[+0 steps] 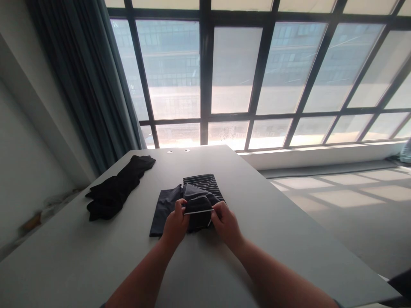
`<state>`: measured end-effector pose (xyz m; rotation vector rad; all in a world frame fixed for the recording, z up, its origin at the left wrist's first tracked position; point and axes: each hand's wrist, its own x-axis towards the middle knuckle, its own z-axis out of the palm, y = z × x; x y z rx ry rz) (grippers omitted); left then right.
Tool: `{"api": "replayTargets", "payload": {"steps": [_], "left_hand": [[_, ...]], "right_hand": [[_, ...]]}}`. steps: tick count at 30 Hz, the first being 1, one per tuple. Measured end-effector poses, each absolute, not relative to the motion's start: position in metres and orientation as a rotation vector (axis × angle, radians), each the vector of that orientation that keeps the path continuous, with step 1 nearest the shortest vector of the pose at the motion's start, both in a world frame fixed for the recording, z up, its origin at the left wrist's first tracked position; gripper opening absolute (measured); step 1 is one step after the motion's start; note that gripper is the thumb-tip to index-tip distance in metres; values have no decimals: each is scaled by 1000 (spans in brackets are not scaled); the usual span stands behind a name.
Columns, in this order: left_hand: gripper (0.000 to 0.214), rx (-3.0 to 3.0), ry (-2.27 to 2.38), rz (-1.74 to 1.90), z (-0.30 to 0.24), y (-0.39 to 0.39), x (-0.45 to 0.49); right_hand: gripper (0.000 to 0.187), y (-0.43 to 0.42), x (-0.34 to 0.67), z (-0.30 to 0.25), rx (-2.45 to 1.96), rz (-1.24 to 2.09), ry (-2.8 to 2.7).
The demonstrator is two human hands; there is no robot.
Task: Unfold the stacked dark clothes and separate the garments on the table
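In the head view, we have a dark cloth (199, 203) between our two hands, near the middle of the frame, a bit low. Our left hand (175, 222) pinches one side of it, and our right hand (226, 222) pinches the other. A thin white strip (199, 211) goes almost straight across from hand to hand, so its long way runs left to right. Both hands are about as near to it. A grey cloth (162, 209) shows just left of the dark one, and a striped cloth (202, 182) shows just above it. They lie on the white counter (199, 269). Over at the left of the frame, we see a black cloth (118, 188) on a slant, nearer our left hand.
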<state>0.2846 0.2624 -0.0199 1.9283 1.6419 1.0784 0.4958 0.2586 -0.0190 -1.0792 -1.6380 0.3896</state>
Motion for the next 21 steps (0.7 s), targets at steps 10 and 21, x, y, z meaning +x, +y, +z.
{"api": "replayTargets", "payload": {"steps": [10,21], "left_hand": [[17,1648,1922,1207,-17,272,269],[86,1207,947,1187,-12,256,293]], "right_hand": [[15,263,498,-20,-1032,422,-1743],[34,261,496,-21,-1052,740,-1597]]}}
